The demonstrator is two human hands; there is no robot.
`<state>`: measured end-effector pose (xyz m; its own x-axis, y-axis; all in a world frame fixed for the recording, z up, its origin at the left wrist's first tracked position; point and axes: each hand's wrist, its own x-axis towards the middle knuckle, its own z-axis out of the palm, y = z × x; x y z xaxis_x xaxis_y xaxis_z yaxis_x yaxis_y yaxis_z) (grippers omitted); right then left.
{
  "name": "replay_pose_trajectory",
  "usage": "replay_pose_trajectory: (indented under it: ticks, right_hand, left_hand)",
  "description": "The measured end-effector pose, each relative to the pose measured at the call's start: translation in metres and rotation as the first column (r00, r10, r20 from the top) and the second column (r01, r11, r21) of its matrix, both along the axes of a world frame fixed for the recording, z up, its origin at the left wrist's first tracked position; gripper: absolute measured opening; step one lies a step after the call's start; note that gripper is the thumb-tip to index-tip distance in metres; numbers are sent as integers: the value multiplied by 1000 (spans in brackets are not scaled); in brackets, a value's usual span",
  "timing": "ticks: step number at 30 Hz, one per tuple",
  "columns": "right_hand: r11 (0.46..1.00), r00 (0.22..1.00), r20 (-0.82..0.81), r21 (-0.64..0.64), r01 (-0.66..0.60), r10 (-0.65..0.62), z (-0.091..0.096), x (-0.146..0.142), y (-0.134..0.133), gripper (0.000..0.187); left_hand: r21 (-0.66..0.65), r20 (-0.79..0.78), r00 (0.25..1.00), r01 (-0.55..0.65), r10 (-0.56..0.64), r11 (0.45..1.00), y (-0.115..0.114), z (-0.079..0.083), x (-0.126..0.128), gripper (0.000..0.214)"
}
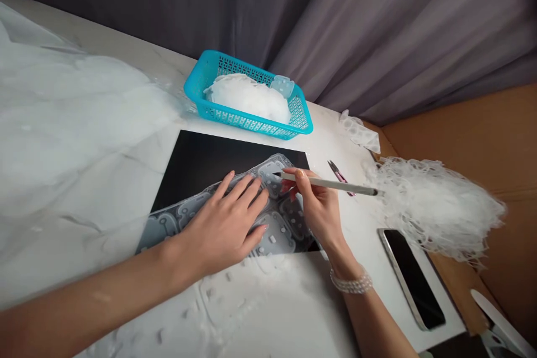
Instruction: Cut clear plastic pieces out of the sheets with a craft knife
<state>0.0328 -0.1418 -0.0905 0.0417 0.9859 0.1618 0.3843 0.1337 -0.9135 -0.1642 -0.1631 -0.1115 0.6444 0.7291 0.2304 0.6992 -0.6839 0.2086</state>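
Grip of our right hand is clamped on a pen-shaped tool, its tip at the clear, embossed plastic sheet; our left hand lies flat there, fingers apart. We do best with film taut, pressure light. Beneath: a smooth black mat; beyond, a perforated turquoise basket.

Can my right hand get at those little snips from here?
Probably yes: the snips lie close beside your right hand. The white pen-like tool it holds crosses in front of them in this view, though, so it may have to be put down first.
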Motion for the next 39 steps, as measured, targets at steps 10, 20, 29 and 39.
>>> replay_pose_trajectory:
  ticks: [10, 20, 29, 39]
  right_hand:
    - [997, 995, 63, 5, -73, 72, -10, -9, -5, 15]
    - [985, 966, 244, 126, -117, 84, -10, -14, -4, 12]
    - [974, 920, 384, 165, -155, 81, -11, -18, -3, 14]
    - [953, 790, 608, 181, -242, 85, 8, -14, -25, 13]
  left_hand:
    - [38, -43, 999, 12, -11, 999, -1, 2, -1, 51]
    - [40, -43, 999, 6, -4, 999, -1, 3, 1, 50]
    - [62, -41, 999, 3, 0, 998, -1, 3, 1, 50]
    - [77, -52, 999, -12, 16, 997, -1, 5, 2, 47]
